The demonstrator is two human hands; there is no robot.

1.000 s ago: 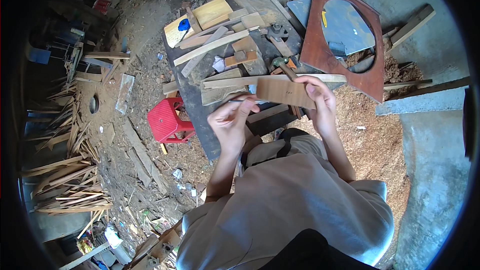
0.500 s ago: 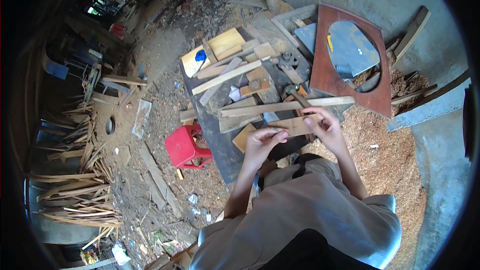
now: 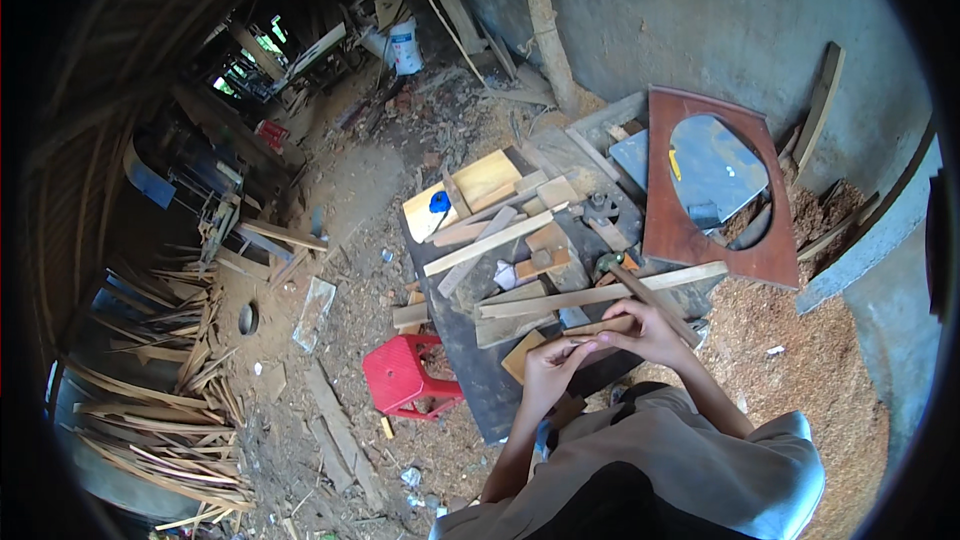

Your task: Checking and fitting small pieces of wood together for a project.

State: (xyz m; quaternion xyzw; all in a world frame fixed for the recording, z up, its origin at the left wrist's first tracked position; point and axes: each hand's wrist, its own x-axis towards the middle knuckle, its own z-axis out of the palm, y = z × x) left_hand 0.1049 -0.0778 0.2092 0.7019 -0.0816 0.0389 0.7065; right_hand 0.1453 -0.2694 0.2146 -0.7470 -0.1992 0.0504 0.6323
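Observation:
Near the front of the dark worktable (image 3: 465,380), I grip a small wooden board (image 3: 606,327) with my left hand (image 3: 552,365) and my right hand (image 3: 648,335). Both hands have curled fingers, with thumbs close together along the board’s near side. A long pale wooden strip (image 3: 535,305) lies just beyond them. A hammer (image 3: 610,263), its handle reaching toward my right hand, lies among wood offcuts (image 3: 548,248). Whether my left fingers also hold something thin is too small to tell.
A red plastic stool (image 3: 395,370) stands left of the table. A reddish panel (image 3: 665,230) with an oval cutout is at the right, by a concrete wall (image 3: 720,20). Sawdust (image 3: 790,370) covers the floor at right; heaped wood strips (image 3: 160,410) lie far left.
My view has tilted up, so the scene sits lower and shows more of the room. The board in my hands is now more edge-on, with my thumbs closer together.

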